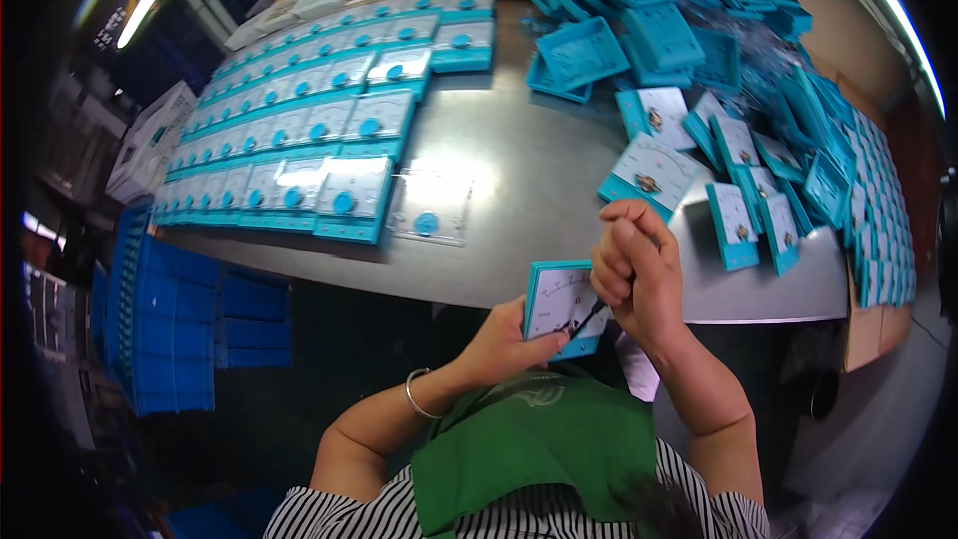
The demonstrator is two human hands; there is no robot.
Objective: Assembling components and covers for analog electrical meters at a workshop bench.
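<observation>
My left hand (pixel 511 344) grips an analog panel meter (pixel 557 291) at the table's front edge. The meter has a turquoise case and a white dial, tilted towards me. Near the dial's lower part lies its small metal movement, partly covered by my left thumb. Above it my right hand (pixel 639 274) is curled round a slim dark tool (pixel 591 317). Its tip slants down to the movement; the handle is hidden in my fist, so its exact kind does not show. Beyond my right hand an uncovered meter (pixel 651 172) lies on the table.
Rows of meters with clear covers (pixel 344 165) fill the table's left side. Beside them lies a loose clear cover (pixel 429 208). Turquoise cases (pixel 639 30) are heaped at the back right, with several uncovered meters (pixel 733 210) nearer. Blue bins (pixel 165 309) stand at the left.
</observation>
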